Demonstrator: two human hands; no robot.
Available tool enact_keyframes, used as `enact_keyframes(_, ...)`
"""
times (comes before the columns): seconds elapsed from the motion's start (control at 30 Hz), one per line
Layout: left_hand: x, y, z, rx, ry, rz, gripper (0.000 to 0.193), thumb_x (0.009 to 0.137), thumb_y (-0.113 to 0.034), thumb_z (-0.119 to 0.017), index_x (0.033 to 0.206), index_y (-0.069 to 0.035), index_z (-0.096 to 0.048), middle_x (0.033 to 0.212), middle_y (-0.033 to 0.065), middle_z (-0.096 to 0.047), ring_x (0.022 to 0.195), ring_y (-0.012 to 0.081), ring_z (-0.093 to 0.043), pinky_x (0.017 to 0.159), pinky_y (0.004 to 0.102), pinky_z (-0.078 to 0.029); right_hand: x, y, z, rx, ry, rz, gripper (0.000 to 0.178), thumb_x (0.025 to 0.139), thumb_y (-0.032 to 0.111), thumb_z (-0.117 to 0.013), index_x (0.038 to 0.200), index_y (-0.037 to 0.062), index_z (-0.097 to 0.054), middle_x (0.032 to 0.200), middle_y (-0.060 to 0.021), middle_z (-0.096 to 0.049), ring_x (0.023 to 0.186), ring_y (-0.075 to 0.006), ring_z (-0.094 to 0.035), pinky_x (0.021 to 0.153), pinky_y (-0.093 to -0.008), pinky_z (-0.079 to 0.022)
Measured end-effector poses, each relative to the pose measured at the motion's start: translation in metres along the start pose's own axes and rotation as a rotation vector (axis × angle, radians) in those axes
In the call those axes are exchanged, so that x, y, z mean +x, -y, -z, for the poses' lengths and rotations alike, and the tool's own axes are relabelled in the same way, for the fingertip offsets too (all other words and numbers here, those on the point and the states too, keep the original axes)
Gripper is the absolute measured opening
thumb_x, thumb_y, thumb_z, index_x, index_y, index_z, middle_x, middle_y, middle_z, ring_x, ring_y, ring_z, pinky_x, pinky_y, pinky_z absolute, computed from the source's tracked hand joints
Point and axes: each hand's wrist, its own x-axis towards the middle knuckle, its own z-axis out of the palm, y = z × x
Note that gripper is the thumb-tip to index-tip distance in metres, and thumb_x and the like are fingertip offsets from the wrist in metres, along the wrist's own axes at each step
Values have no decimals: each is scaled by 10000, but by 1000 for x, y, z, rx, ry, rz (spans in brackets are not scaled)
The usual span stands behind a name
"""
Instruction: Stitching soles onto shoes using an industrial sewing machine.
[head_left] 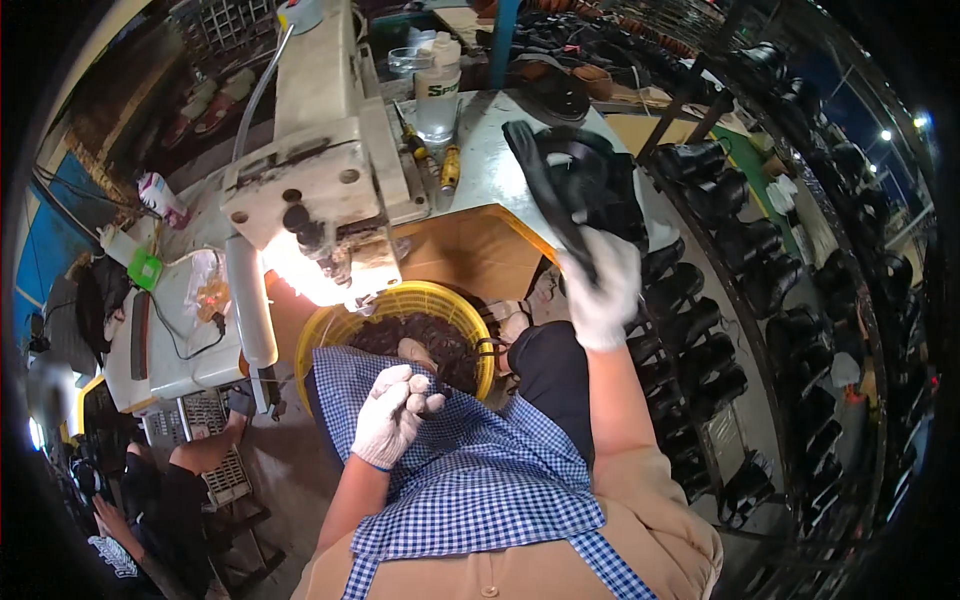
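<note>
Strip held up in the right hand beside a lit machine

We see the right hand in a white glove, its fingers closed around the lower end of the strip, which is long, black and slightly blurred. The strip slants up and to the left over the white table, in front of a pile of black pieces. The left hand, also in a white glove, has its fingers curled in above the lap; we cannot tell whether anything is pinched in them.

Below that hand we find a blue-and-white checked apron worn over a tan shirt. Just beyond it stands a yellow basket with dark scraps inside.

Above the basket, toward the left, we see the machine, a bright light shining at its lower end. To the right of the machine, a clear plastic container stands on the table near a screwdriver with a yellow handle.

Farther out on the left, we make out a second white table holding a green box, and below it part of a seated person. On the right we see rows of black shoes.
</note>
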Motion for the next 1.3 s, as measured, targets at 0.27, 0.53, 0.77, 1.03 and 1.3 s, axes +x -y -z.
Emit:
enact_keyframes(0.27, -13, -18, 1, 238, -227, -118, 212, 1002, -38, -524, 1195, -100, -583, 940, 91, -652, 632, 125, -567, 714, 420, -611, -45, -79, -33, -522, 176, 159, 589, 744, 226, -736, 1308, 142, -592, 1334, -158, -560, 1181, -419, -556, 985, -539, -465)
enact_keyframes(0.53, -11, -27, 8, 101, -125, -76, 185, 1012, -92, -575, 1187, -97, -635, 944, 100, -692, 623, 116, -584, 681, 383, -557, -1, -107, 53, -366, 97, 20, 398, 781, 73, -747, 1164, 41, -641, 1104, -114, -676, 1039, -337, -629, 931, -442, -493)
enact_keyframes(0.77, 8, 12, -16, 162, 83, 135, 333, 933, -268, -719, 1208, -152, -571, 907, 17, -543, 724, 122, -502, 753, 368, -492, -7, 37, 132, 463, -417, -535, 450, 879, 154, -580, 1256, -92, -597, 1190, -201, -670, 1044, -280, -678, 939, -399, -552)
enact_keyframes(1.03, 3, 2, -18, 51, -47, -17, 776, 848, -265, -754, 1511, -110, -382, 1485, 136, -499, 1366, 317, -503, 1139, 499, -439, -110, 60, 37, 1319, 385, -993, 545, 838, 144, -623, 1358, 0, -551, 1324, -156, -612, 1217, -303, -603, 1063, -421, -477)
enact_keyframes(1.3, -17, -38, -23, 528, 185, -94, 1068, 675, -341, -908, 1538, -74, -341, 1546, 129, -421, 1411, 296, -442, 1165, 459, -389, -155, 49, 9, 1674, 296, -1123, 837, 739, 86, -734, 1504, 66, -396, 1503, -132, -467, 1350, -320, -496, 1137, -500, -401)
